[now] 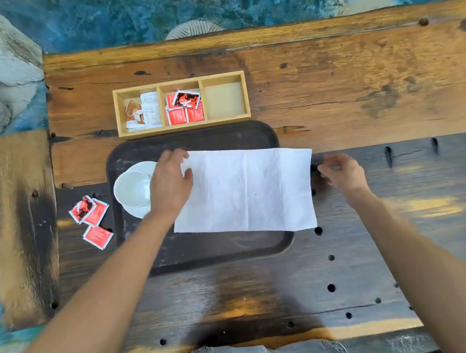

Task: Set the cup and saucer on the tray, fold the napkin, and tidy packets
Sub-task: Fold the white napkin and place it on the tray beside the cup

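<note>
Likely thin and limp, best taken by its edges, the napkin [246,189] lay over the right side of the tray [204,254], left hand [169,183] pinching one edge, right hand [340,172] slack and empty beside it.

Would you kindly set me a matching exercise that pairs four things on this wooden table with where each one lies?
Things:
1. white cup on its white saucer
2. white paper napkin
3. loose red packets
4. pale wooden three-compartment box

Places:
A. on the wooden table, beyond the far edge of the dark rectangular tray
B. spread flat, overhanging the tray's right edge
C. on the left part of the tray
D. on the table, left of the tray

Pairs: 1-C, 2-B, 3-D, 4-A.
</note>
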A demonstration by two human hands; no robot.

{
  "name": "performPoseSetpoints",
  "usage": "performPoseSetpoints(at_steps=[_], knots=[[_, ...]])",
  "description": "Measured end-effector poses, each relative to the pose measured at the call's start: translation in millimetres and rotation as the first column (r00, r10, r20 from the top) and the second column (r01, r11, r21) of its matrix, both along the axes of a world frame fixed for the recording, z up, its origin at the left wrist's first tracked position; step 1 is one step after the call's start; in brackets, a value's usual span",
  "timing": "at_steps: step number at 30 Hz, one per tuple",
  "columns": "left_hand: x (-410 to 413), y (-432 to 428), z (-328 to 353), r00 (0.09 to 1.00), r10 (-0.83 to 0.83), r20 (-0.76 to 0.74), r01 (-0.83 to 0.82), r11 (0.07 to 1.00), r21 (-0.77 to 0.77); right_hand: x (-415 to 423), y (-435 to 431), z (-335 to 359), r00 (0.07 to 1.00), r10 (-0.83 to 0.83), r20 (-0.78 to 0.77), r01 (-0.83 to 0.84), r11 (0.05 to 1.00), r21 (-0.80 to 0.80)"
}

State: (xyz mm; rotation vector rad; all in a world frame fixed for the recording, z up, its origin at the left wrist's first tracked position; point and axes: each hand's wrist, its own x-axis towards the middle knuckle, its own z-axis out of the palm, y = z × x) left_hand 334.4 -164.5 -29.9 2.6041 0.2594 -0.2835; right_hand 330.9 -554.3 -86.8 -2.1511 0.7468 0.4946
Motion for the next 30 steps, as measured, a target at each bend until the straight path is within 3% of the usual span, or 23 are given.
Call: performPoseSetpoints(at_steps=[5, 8, 13, 15, 19, 24, 26, 30], knots=[[-89, -6, -15, 0.953, 0.295, -0.071, -0.296, 0.955, 0.007, -65, 3, -5, 0.991, -0.055, -0.125, 0.045, 0.996, -0.077], [-120, -7, -21, 0.932, 0.354, -0.076, -0.351, 0.935, 0.053, -100, 14, -5, 0.974, -0.096, -0.204, 0.088, 0.995, -0.046], [-135, -2, -32, 0.822, 0.546, -0.161, -0.552, 0.834, 0.008, -129, 34, -5, 0.931, -0.273, -0.242, 0.313, 0.939, 0.144], [-135, 0, -38, 0.74, 0.631, -0.233, -0.66, 0.747, -0.076, -134, 40, -4, 0.91, -0.342, -0.232, 0.39, 0.897, 0.207], [-130, -2, -50, 0.589, 0.672, -0.449, -0.808, 0.466, -0.361, -136, 46, 2, 0.862, -0.438, -0.256, 0.503, 0.803, 0.32], [-123, 1, -61, 0.481, 0.654, -0.584, -0.862, 0.231, -0.451, -135, 42, 9, 0.845, -0.471, -0.254, 0.535, 0.755, 0.38], [-122, 3, -60, 0.466, 0.643, -0.607, -0.862, 0.176, -0.476, -134, 36, 13, 0.841, -0.477, -0.257, 0.542, 0.744, 0.392], [-131, 9, -49, 0.479, 0.632, -0.609, -0.855, 0.179, -0.486, -135, 23, 22, 0.854, -0.461, -0.242, 0.52, 0.725, 0.453]])
